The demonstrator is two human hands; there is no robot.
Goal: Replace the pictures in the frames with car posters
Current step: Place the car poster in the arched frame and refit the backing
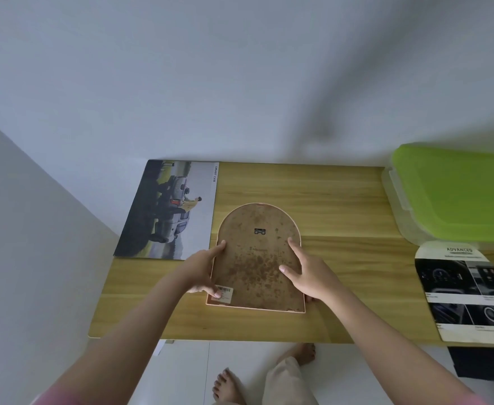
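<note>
We see an arch-shaped picture frame with a thin pink rim (256,260), lying face down on the light wooden table (342,217), so its stained brown backing board is up. Our left hand (203,271) grasps the frame's left edge, thumb near a barcode sticker (223,291). Our right hand (305,273) grasps its right edge, fingers spread on the board. Left of the frame lies a rectangular car poster showing a grey pickup (168,211). Right of the frame lies an arch-cut poster of car interior photos (463,293), and behind that a clear plastic box with a green lid (456,191).
</note>
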